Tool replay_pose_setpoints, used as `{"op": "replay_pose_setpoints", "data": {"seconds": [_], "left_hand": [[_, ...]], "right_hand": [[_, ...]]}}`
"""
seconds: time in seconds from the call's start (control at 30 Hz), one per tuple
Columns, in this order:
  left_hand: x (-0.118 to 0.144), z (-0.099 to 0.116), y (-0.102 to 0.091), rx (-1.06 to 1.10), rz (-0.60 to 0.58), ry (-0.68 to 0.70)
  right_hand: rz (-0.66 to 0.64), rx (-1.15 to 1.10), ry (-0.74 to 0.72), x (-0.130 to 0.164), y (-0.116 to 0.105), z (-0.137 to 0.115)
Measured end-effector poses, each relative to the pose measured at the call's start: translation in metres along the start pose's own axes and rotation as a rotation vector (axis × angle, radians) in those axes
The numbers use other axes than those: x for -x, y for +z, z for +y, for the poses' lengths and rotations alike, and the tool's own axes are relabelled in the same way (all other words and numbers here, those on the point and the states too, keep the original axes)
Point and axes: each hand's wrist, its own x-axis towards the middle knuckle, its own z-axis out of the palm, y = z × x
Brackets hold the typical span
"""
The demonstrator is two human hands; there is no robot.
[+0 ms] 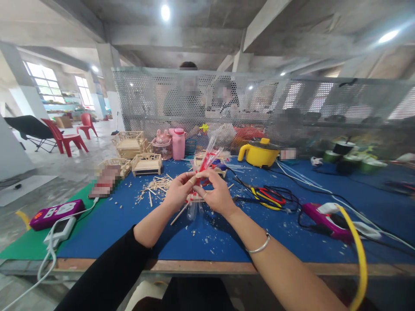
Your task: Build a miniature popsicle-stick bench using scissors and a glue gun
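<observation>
Clear plastic with red print is what you hold: a narrow, see-through packet of thin sticks (204, 168), pinched between your two hands above the blue-covered counter (227, 242). Your left hand (179, 188) and right hand (216, 192) meet at the fingertips, both closed on the packet, whose top sticks up and away from you while its lower end hangs below your palms. A thin wooden stick (180, 212) slants down from under your left hand. Just beyond that hand lies a scatter of pale wooden stick offcuts (154, 186), and farther off small wooden model furniture (146, 164). To the right of your right hand lie red and yellow-handled pliers (267, 198); beyond them stands a yellow electric pot (259, 152).
</observation>
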Motion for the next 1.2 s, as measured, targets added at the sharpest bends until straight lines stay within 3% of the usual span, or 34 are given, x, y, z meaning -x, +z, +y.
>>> {"op": "replay_pose_setpoints", "data": {"seconds": [0.23, 0.37, 0.6, 0.93, 1.1, 1.2], "left_hand": [[-0.003, 0.007, -0.001, 0.204, 0.070, -0.004], [-0.004, 0.008, -0.004, 0.239, 0.027, -0.053], [-0.003, 0.001, -0.003, 0.036, 0.050, 0.031], [-0.005, -0.005, -0.004, -0.125, 0.113, 0.107], [-0.001, 0.004, 0.002, -0.112, 0.175, 0.000], [0.000, 0.005, 0.004, -0.106, 0.167, 0.036]], "right_hand": [[-0.035, -0.262, 0.128, 0.003, 0.006, 0.006], [-0.009, -0.321, 0.148, 0.004, 0.006, 0.009], [-0.068, -0.197, 0.067, 0.002, -0.004, 0.006], [-0.041, -0.179, 0.130, 0.005, 0.005, 0.010], [-0.036, -0.066, 0.013, 0.004, -0.001, 0.008], [-0.071, -0.001, -0.089, 0.003, -0.002, 0.007]]}}
